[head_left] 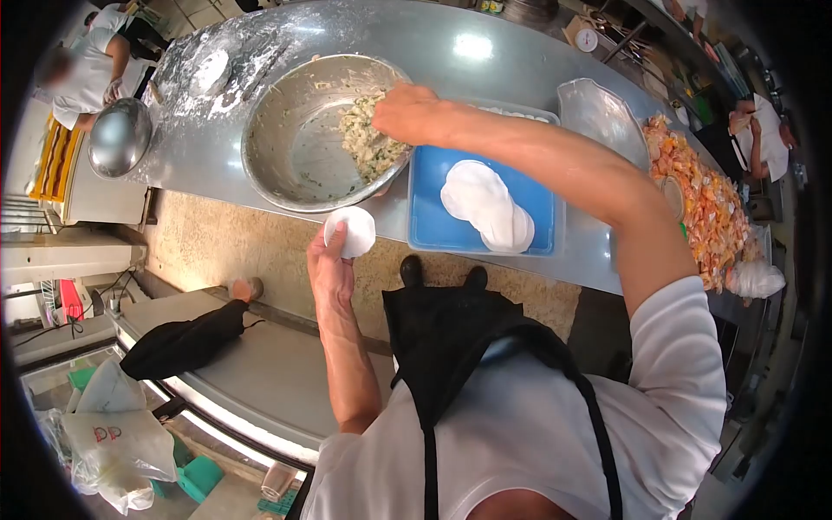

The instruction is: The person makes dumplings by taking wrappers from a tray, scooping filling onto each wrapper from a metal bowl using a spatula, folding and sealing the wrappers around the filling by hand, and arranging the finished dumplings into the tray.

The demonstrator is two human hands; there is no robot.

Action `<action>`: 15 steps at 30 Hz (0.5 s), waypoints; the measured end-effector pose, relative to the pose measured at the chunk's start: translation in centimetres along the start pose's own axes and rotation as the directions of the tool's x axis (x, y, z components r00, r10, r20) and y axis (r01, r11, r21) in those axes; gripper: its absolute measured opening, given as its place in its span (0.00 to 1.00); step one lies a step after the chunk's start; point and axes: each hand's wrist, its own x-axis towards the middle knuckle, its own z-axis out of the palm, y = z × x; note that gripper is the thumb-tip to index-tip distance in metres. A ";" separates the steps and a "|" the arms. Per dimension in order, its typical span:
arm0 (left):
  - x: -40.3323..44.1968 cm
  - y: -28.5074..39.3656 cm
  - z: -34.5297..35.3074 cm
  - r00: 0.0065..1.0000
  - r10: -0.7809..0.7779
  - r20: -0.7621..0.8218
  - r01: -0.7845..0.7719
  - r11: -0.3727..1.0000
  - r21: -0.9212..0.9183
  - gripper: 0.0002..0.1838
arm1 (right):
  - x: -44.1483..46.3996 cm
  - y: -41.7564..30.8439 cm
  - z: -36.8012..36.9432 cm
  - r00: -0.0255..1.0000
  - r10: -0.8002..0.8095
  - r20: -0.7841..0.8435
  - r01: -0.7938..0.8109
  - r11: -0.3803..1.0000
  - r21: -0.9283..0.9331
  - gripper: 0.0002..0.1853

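Observation:
My left hand [331,270] pinches a round white dough wrapper [357,232] between thumb and fingers, just off the table edge below the bowl. Over the right side of a large steel bowl [286,113], my right hand [406,114] is closed at the pale filling [355,143] flecked with green. Its fingertips are hidden, so what it grips does not show. The filling is heaped against the bowl's right wall. Beside the bowl, a blue tray [425,195] carries overlapping stacks of white wrappers [485,204], partly beneath my right forearm.
Flour and a white mound [211,71] lie on the steel table [451,22] at left. A clear plastic container [598,113] and a pile of orange pieces [702,208] are at right. A co-worker [95,65] at far left is near a metal bowl [120,137]. Another person [763,130] stands far right.

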 end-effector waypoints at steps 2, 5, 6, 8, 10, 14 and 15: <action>-1.1 -0.6 -0.2 0.999 -0.036 0.015 0.036 0.999 0.025 0.17 | -0.1 -0.4 -0.3 0.998 -0.020 0.051 0.019 1.000 0.010 0.09; -2.4 -1.6 0.1 0.996 -0.079 0.039 0.080 0.996 -0.027 0.16 | -0.5 -0.2 -1.4 0.993 -0.032 0.111 0.029 0.999 0.025 0.10; -2.4 -1.9 0.2 0.996 -0.084 0.041 0.086 0.995 -0.050 0.15 | -0.5 -0.1 -1.3 0.995 -0.035 0.096 0.031 0.999 0.042 0.10; -2.6 -2.1 0.5 0.997 -0.076 0.025 0.078 0.995 -0.070 0.15 | -0.4 0.4 -1.0 0.994 -0.060 0.093 0.057 0.998 0.039 0.09; -3.1 -1.7 0.9 0.998 -0.055 0.013 0.056 0.996 -0.064 0.15 | -0.1 0.8 -1.1 0.987 -0.109 0.119 0.109 0.994 0.003 0.08; -3.2 -1.7 0.2 0.997 -0.077 -0.031 0.075 0.995 -0.070 0.18 | -1.5 1.7 -1.7 0.987 -0.150 0.052 0.144 0.984 0.101 0.04; -3.3 -1.6 0.2 0.995 -0.088 -0.038 0.085 0.993 -0.079 0.19 | -1.7 1.8 -1.1 0.989 -0.147 0.018 0.144 0.983 0.110 0.04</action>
